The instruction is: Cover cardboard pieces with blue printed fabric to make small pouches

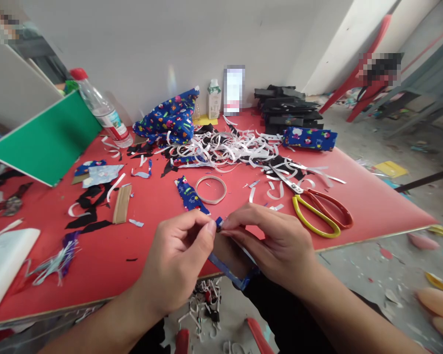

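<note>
My left hand (pixel 179 258) and my right hand (pixel 280 241) meet over the table's front edge, both closed in a pinch. Between the fingertips is the end of a narrow blue fabric strip (pixel 227 272), which loops down below my hands. Just beyond them on the table lie a blue printed fabric scrap (pixel 191 195) and a thin ring (pixel 211 201), apparently a roll of narrow tape. To the right of my right hand rest scissors (pixel 297 189) with one yellow and one red handle, blades pointing away to the left.
Curled white strips (pixel 239 147) and black scraps pile mid-table on the red tabletop (pixel 372 196). Behind stand printed blue fabric (pixel 170 118), a plastic bottle (pixel 110 120), a small carton-like bottle (pixel 214 101) and stacked black pieces (pixel 291 108). A green board (pixel 47 140) leans at left.
</note>
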The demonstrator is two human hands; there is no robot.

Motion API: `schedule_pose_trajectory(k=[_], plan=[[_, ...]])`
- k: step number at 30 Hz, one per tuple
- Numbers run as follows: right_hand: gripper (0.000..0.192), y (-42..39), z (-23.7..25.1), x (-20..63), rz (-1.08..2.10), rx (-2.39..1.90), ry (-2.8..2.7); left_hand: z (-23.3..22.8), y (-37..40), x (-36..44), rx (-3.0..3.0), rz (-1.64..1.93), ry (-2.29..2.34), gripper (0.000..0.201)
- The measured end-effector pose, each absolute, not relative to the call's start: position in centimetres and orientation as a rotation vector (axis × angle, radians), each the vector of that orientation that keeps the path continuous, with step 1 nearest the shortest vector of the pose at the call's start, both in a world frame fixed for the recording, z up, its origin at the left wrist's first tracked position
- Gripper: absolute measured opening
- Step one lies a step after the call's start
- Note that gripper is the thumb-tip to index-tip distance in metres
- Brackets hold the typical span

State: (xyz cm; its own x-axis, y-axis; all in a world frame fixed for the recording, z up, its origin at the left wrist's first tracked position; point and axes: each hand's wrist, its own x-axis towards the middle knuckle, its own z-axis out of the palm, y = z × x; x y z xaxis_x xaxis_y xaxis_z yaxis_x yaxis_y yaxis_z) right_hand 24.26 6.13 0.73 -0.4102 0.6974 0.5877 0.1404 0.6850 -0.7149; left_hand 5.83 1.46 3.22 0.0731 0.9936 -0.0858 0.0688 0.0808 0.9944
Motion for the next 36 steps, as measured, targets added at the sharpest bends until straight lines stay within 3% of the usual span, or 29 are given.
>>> schedule_pose_trajectory(k=[13, 22, 36], plan=[[0.014, 5.91, 0.7, 23.96, 0.81, -0.734, -1.79, 3.1, 0.89, 5.88, 1.345, 1.052, 1.298, 0.031], [0.011, 5.53, 0.87, 23.99, 0.725, -0.718, -1.782, 2.93, 0.75, 6.06, 1.234, 1.087, 1.23, 0.024], [0.006, 5.88, 0.83, 24.21, 0.652, -0.651, -1.933, 2.93, 1.24, 6.11, 1.177, 1.063, 1.197, 0.031]])
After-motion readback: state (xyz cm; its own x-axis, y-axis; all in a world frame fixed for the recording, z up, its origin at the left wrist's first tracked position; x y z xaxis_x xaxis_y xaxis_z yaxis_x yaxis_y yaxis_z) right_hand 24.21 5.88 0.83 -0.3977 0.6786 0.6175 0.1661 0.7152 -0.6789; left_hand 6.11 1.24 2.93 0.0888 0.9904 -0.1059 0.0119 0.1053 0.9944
